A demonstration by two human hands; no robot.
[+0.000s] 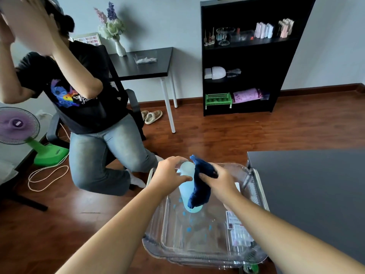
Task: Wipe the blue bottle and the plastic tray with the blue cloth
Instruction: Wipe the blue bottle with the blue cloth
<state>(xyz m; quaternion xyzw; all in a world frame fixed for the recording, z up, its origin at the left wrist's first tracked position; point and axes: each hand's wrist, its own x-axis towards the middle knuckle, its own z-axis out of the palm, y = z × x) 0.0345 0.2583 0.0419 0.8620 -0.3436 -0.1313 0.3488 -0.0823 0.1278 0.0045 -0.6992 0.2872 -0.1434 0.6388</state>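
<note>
A pale blue bottle (185, 191) stands upright inside a clear plastic tray (158, 224) on a small cart. My left hand (167, 175) grips the bottle near its white cap. My right hand (219, 180) holds a dark blue cloth (199, 186) pressed against the bottle's right side. The cloth hangs down and hides part of the bottle's lower body. Small blue specks lie on the tray floor.
A dark table (306, 194) stands right of the cart. A person (88, 107) in a black shirt and jeans crouches at the left, close to the cart. A green and purple fan (25, 135) and loose cables (45, 175) lie on the wood floor. A black shelf (246, 56) stands behind.
</note>
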